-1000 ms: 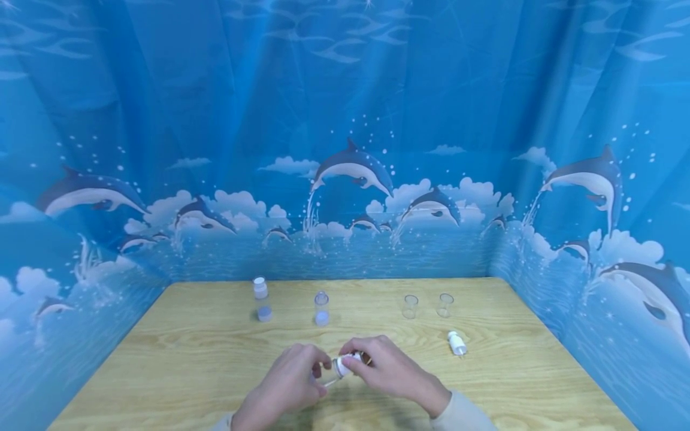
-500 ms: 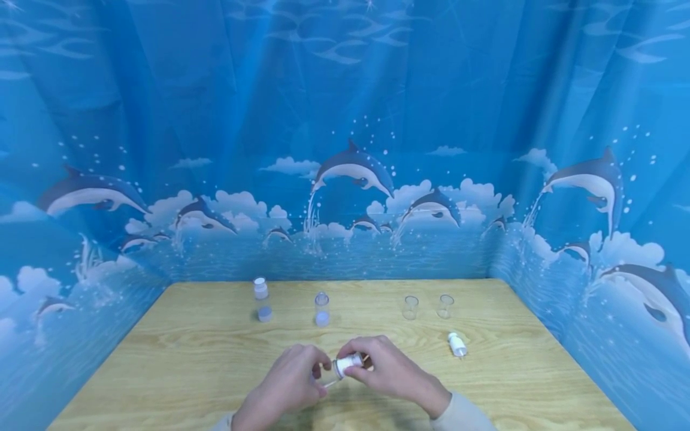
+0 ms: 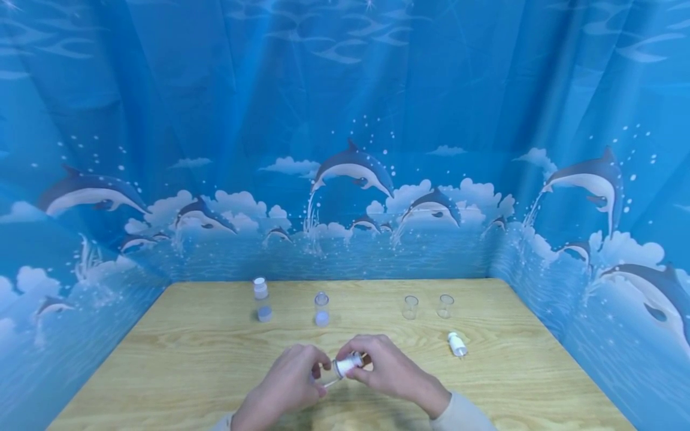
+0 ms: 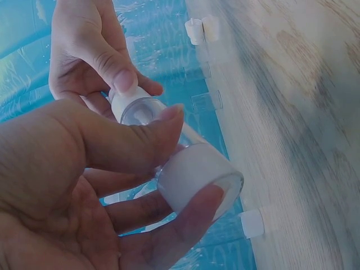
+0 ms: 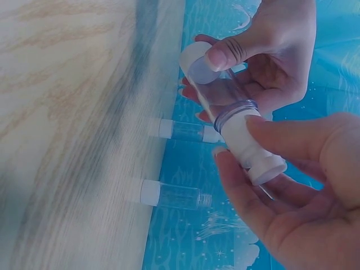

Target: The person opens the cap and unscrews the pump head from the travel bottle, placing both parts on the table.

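A clear bottle with a white base (image 4: pixel 188 169) is held tilted between the two hands, above the table's near part. My left hand (image 3: pixel 291 377) grips its clear body and base, thumb on one side and fingers on the other. At the bottle's neck is a white pump top (image 5: pixel 242 138), seated against the clear body (image 5: pixel 225 95) in the right wrist view. My right hand (image 3: pixel 393 368) pinches that pump top between thumb and fingers. Whether the pump is fully threaded on, I cannot tell.
At the back left stand a bottle with a white top (image 3: pixel 261 293) and an open-necked bottle (image 3: pixel 321 309). Two clear caps (image 3: pixel 410 307) stand back right. Nearer, a loose white pump (image 3: pixel 457 344) lies tilted. A blue dolphin curtain (image 3: pixel 345 120) borders the wooden table (image 3: pixel 188 365).
The right thumb and fingers have shifted slightly on the pump top, so more of its white side shows. The left hand and the bottle stay nearly in place.
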`<state>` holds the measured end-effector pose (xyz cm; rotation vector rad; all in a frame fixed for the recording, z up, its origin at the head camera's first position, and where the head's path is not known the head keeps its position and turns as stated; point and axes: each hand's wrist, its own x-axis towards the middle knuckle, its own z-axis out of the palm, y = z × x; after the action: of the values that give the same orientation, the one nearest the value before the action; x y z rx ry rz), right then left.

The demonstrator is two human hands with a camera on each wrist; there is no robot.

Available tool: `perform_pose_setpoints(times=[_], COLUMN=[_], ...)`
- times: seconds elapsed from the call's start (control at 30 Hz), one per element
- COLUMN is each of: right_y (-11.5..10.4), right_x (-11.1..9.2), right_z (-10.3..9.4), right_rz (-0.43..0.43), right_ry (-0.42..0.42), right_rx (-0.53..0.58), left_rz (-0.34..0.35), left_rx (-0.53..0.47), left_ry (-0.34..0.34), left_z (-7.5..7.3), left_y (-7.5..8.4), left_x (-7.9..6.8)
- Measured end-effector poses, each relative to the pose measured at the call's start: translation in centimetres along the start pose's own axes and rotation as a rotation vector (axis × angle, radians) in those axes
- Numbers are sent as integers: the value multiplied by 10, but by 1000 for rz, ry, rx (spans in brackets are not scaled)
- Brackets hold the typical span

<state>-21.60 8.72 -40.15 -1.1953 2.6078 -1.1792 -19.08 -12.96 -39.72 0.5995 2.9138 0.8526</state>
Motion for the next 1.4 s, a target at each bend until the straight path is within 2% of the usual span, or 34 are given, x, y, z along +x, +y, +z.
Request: perform_pose_setpoints(times=[0.77,1.13,1.4], right_y=[1,4,4], right_x=[-1,0,0], right_z=[-1,0,1], right_rz=[21,51,50], right_ry=[-12,-5,-21], right_rx=[45,16,34], left_rz=[2,28,16], left_rx=[3,18,-1], left_ry=[-11,13,-11], left_z=[-1,1,0], left_y=[0,0,0], left_x=[1,1,1])
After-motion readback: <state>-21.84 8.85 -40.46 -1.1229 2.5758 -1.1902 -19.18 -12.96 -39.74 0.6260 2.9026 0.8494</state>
